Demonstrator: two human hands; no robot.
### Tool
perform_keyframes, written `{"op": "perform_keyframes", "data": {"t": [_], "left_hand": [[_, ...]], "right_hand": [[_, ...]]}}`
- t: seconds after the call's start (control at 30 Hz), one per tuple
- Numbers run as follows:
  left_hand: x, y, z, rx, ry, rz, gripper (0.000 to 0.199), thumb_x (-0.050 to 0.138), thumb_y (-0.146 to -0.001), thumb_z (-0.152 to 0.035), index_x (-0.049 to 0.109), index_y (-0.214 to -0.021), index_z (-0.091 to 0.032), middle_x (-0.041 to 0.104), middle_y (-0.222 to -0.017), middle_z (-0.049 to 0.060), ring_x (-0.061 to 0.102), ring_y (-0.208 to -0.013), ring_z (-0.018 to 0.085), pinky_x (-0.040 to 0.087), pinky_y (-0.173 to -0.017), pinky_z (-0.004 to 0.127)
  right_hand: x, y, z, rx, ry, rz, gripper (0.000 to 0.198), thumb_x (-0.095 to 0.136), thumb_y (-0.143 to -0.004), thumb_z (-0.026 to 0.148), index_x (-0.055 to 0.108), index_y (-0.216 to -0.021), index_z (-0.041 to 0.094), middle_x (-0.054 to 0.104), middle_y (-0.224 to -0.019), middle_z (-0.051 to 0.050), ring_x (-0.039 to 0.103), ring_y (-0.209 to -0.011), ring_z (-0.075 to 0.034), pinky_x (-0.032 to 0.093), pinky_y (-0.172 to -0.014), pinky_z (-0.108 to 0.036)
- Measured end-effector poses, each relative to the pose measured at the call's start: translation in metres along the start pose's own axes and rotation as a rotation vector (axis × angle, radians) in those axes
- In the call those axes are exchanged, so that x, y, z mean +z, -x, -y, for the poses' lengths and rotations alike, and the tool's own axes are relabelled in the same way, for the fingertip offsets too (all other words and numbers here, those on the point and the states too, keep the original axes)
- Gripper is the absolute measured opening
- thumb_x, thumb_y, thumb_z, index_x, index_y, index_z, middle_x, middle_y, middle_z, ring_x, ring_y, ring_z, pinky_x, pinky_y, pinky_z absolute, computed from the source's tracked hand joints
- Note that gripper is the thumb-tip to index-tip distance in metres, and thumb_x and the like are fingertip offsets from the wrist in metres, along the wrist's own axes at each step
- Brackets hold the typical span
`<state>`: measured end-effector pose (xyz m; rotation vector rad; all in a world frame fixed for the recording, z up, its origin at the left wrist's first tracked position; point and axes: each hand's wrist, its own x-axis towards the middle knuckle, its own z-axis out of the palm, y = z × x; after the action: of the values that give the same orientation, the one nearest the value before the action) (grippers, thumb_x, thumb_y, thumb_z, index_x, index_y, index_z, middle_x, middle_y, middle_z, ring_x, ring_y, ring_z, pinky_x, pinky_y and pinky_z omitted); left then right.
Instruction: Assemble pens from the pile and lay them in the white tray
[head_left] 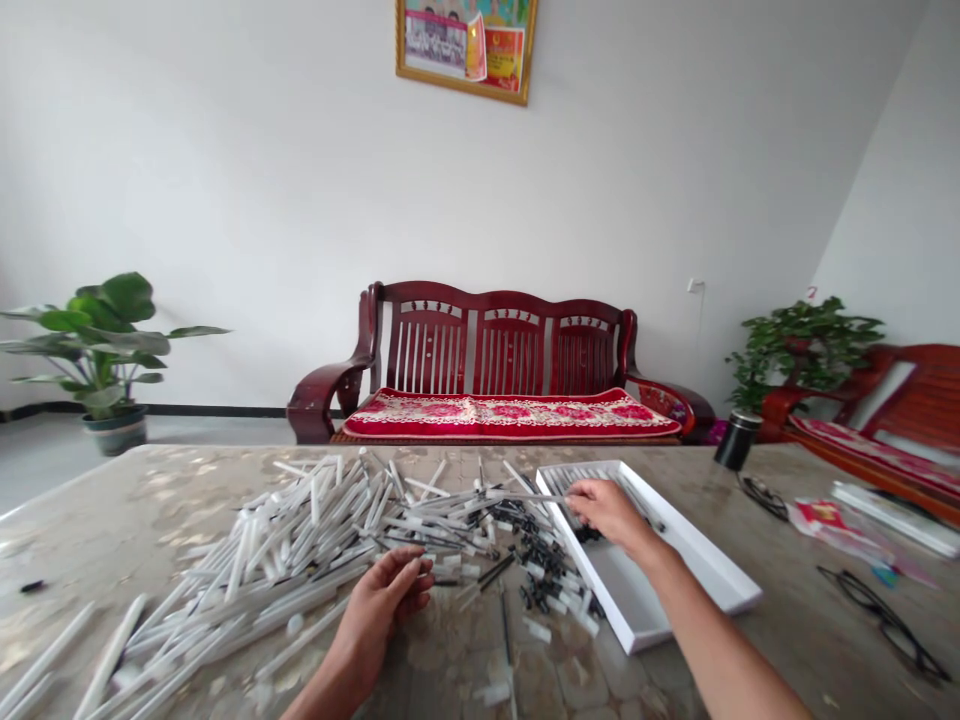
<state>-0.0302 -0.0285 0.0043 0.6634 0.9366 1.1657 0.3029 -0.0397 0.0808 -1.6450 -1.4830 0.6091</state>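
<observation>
My right hand (609, 512) is over the left side of a white open box (694, 545), thumb and fingers pinching one end of a slim, pale pen (529, 496) that points left across the box's rim. Inside the box, several similar pens (596, 475) lie side by side toward the far end. My left hand (386, 592) is low in front of the heap, its fingers curled in toward the thumb; whatever they may hold is hidden. A big pile of white pen tubes (292, 545) spreads to the left. Small black pieces (536, 550) and clear caps (577, 605) are scattered beside the box.
Eyeglasses (885, 615), a plastic packet (836, 530) and a black cylinder (739, 440) with a cable lie on the table's (442, 670) right side. Beyond stands a wooden bench (499, 350) with a red cover. Potted plants (112, 345) flank the room.
</observation>
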Motion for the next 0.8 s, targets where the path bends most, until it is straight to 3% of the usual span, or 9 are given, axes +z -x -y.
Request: {"op": "perform_keyframes", "data": {"t": [0.1,0.2,0.33,0.5,0.7,0.8], "left_hand": [[0.001,0.000,0.000,-0.010,-0.006,-0.017,0.025,0.083,-0.065,-0.013,0.068,-0.085,-0.015,0.075,-0.076,0.005,0.070,-0.061,0.015,0.057,-0.056,0.022],[0.002,0.001,0.000,-0.011,-0.010,-0.024,0.022,0.081,-0.067,-0.012,0.068,-0.084,-0.016,0.074,-0.075,0.005,0.070,-0.061,0.014,0.057,-0.056,0.021],[0.003,0.003,-0.001,-0.030,-0.023,-0.018,0.022,0.082,-0.066,-0.013,0.068,-0.083,-0.016,0.074,-0.075,0.005,0.071,-0.062,0.015,0.057,-0.057,0.021],[0.001,0.002,-0.001,-0.037,-0.043,-0.001,0.022,0.083,-0.066,-0.015,0.069,-0.084,-0.016,0.075,-0.076,0.005,0.070,-0.063,0.015,0.058,-0.059,0.021],[-0.001,0.001,0.000,-0.049,-0.044,0.013,0.024,0.083,-0.066,-0.016,0.068,-0.085,-0.015,0.075,-0.077,0.005,0.070,-0.064,0.014,0.058,-0.060,0.021],[-0.002,-0.001,0.001,-0.051,-0.048,0.024,0.025,0.083,-0.066,-0.016,0.068,-0.086,-0.015,0.075,-0.076,0.006,0.070,-0.063,0.014,0.058,-0.059,0.021]], "right_hand": [[-0.045,0.006,-0.034,0.029,0.156,-0.083,0.028,0.057,-0.068,0.038,0.072,-0.075,0.016,0.065,-0.057,0.000,0.056,-0.054,-0.016,0.039,-0.052,-0.025],[-0.086,0.019,-0.071,0.056,0.246,-0.147,0.029,0.059,-0.065,0.039,0.074,-0.073,0.016,0.072,-0.067,-0.004,0.062,-0.066,-0.021,0.043,-0.062,-0.028],[-0.114,0.034,-0.114,0.154,0.281,-0.162,0.027,0.060,-0.061,0.038,0.075,-0.069,0.017,0.072,-0.066,-0.005,0.063,-0.067,-0.023,0.044,-0.063,-0.029],[-0.105,0.036,-0.137,0.148,0.290,-0.053,0.020,0.059,-0.059,0.033,0.073,-0.062,0.019,0.072,-0.065,-0.005,0.063,-0.067,-0.025,0.045,-0.063,-0.030],[-0.087,0.029,-0.133,0.068,0.390,0.006,0.020,0.057,-0.066,0.027,0.074,-0.072,0.019,0.076,-0.076,-0.006,0.068,-0.078,-0.025,0.046,-0.073,-0.029],[-0.082,0.028,-0.130,0.095,0.500,0.003,0.019,0.058,-0.068,0.024,0.074,-0.077,0.019,0.077,-0.081,-0.006,0.069,-0.082,-0.023,0.045,-0.073,-0.027]]}}
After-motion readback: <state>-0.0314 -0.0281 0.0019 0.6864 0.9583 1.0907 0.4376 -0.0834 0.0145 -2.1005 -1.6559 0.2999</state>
